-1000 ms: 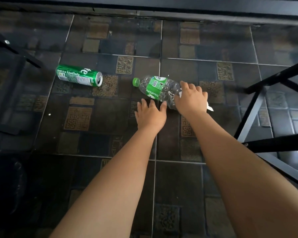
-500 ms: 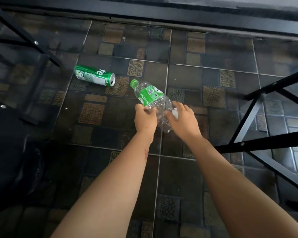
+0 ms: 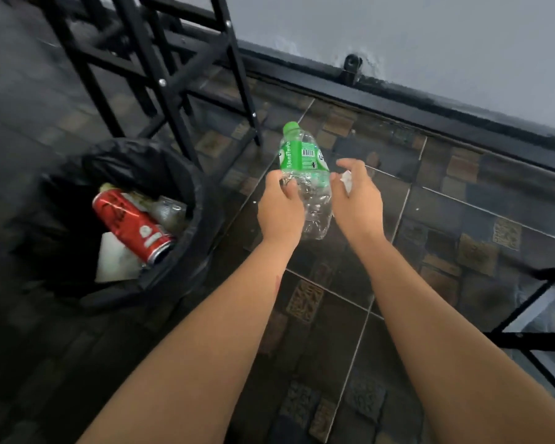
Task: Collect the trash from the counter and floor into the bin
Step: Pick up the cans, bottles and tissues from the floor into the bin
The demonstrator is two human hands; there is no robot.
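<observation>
A clear crumpled plastic bottle (image 3: 305, 174) with a green label and green cap is held upright above the tiled floor, my left hand (image 3: 281, 209) gripping its lower left side. My right hand (image 3: 356, 200) is just right of the bottle, fingers curled around a small white scrap of paper (image 3: 346, 181); whether it touches the bottle I cannot tell. To the left stands a round bin lined with a black bag (image 3: 193, 193). A red can (image 3: 132, 227), white paper and other trash lie inside it.
Black metal frame legs (image 3: 170, 81) rise behind the bin. More black bars (image 3: 532, 318) cross at the lower right. A dark baseboard (image 3: 398, 107) runs along a grey wall at the back. The floor is dark patterned tile.
The bottle has been lifted off the floor and turned upright. My view has swung left, bringing the bin into sight; the green can on the floor is out of frame.
</observation>
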